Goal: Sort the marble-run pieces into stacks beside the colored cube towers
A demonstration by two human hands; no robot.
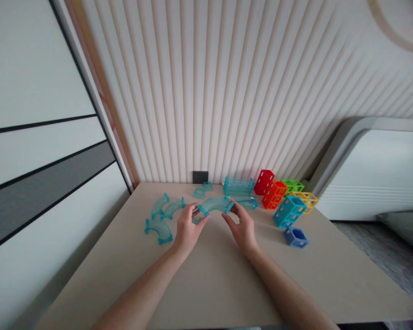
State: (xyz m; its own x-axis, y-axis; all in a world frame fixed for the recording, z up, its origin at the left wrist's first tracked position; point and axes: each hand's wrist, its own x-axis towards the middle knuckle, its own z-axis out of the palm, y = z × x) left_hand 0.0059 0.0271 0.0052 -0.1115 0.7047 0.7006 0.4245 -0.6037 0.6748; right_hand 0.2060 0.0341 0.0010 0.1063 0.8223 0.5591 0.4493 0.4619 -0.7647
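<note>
Both hands hold one curved, see-through teal track piece (216, 204) above the table, one end in each hand. My left hand (188, 225) pinches its left end between thumb and fingers. At the other end, my right hand (241, 223) grips the connector in the same way. Left of my left hand lie more curved teal track pieces: one nearer (159, 228), one behind it (160, 206) and one beside my fingers (173, 208). Behind the held piece, a long teal piece (247, 202) lies partly covered.
Straight teal pieces (239, 186) and small square teal frames (199, 193) stand at the back. To the right are red (263, 182), orange (274, 195), green (293, 186), yellow (309, 201), light blue (289, 211) and dark blue (296, 237) block frames. A ribbed wall (206, 91) bounds the table (220, 284).
</note>
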